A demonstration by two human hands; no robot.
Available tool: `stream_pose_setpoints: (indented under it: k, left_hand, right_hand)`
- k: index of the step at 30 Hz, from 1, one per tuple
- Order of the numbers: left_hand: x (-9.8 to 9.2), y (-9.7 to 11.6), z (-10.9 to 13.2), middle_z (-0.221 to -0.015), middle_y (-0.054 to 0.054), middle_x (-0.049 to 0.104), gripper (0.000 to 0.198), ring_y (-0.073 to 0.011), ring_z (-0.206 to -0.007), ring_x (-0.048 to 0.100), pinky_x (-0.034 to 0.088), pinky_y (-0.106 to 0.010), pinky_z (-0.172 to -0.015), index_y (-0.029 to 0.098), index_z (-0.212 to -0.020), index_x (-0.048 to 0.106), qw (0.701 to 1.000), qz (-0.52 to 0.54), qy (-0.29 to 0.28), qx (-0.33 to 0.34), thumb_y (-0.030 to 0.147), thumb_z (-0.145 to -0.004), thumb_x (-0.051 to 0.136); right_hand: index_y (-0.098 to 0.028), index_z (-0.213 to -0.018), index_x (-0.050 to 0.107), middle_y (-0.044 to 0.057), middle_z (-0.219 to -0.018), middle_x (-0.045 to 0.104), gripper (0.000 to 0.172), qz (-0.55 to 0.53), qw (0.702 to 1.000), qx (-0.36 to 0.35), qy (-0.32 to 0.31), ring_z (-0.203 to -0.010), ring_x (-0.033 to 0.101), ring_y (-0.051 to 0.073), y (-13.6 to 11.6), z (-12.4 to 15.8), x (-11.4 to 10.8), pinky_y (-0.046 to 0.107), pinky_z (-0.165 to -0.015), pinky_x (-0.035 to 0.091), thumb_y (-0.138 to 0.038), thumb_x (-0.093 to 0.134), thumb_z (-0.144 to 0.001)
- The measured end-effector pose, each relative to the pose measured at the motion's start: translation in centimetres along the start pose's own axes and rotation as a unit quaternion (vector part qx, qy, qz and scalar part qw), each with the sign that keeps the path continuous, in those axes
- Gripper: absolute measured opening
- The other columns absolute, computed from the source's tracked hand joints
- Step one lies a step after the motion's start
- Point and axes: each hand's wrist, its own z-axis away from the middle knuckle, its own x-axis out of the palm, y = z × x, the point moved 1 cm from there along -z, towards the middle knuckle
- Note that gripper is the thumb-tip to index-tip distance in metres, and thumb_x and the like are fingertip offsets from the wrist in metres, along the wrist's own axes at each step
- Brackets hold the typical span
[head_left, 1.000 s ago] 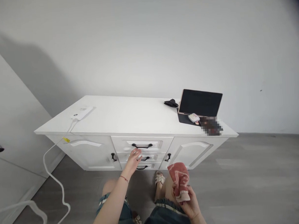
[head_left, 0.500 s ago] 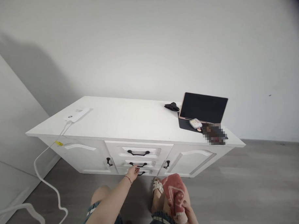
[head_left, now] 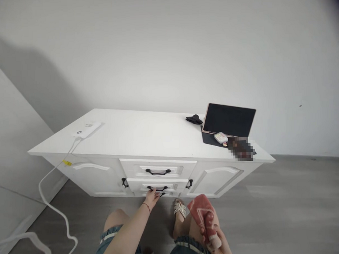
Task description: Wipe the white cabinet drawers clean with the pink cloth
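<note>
A white cabinet (head_left: 142,135) stands against the wall, with drawers down its middle. My left hand (head_left: 152,198) has its fingers hooked round the black handle (head_left: 162,188) of the middle drawer (head_left: 178,185), which sticks out slightly past the top drawer (head_left: 126,166). In my right hand (head_left: 219,242) is a folded red cloth (head_left: 198,209) with a pale line pattern and a whitish end, held over my right thigh. The lowest drawer's handle (head_left: 162,194) is partly hidden behind my left hand.
On the cabinet top are a dark-screened tablet (head_left: 229,119), a small white case (head_left: 220,137), a black clip-like thing (head_left: 194,119) and a blurred item (head_left: 242,149). A white power strip (head_left: 87,130) lies left, its cable (head_left: 54,209) hanging down. Doors flank the drawers.
The middle drawer has come out a little towards me, with my left hand on its handle. My right hand and the red cloth have shifted slightly right.
</note>
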Motion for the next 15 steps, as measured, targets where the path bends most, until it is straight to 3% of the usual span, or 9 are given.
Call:
stream_pose_setpoints:
  k: [5,11,15]
  left_hand:
    - [-2.2,-1.9,1.7,-0.07,0.004,0.054,0.018,-0.009,-0.057,0.055,0.046,-0.025,-0.063,0.022,-0.076,0.041,1.0,-0.01,-0.023,0.018,0.015,-0.086,0.054]
    - [-4.9,-3.8,4.2,-0.076,0.003,0.057,0.015,-0.0119,-0.07,0.057,0.044,-0.031,-0.073,0.022,-0.078,0.042,0.999,-0.007,-0.044,0.019,0.016,-0.086,0.052]
    - [-6.3,-5.1,5.4,-0.077,0.002,0.058,0.015,-0.0137,-0.072,0.058,0.043,-0.031,-0.076,0.023,-0.077,0.043,0.999,0.011,-0.042,0.026,0.019,-0.083,0.057]
  right_hand:
    - [-0.026,-0.082,0.073,0.003,-0.08,0.075,0.027,0.002,0.999,-0.014,-0.039,-0.07,0.069,0.015,-0.5,-0.4,-0.3,0.025,-0.06,0.055,-0.031,0.081,-0.057]
    - [-0.03,-0.083,0.074,0.005,-0.084,0.075,0.044,-0.011,0.999,0.026,-0.029,-0.079,0.069,0.019,-0.7,-0.6,-0.7,0.037,-0.077,0.055,-0.062,0.076,-0.053]
    - [-0.035,-0.091,0.073,0.0,-0.076,0.073,0.037,0.029,0.999,-0.019,-0.009,-0.068,0.067,0.015,-0.1,-0.5,0.5,0.028,-0.065,0.055,-0.046,0.081,-0.056]
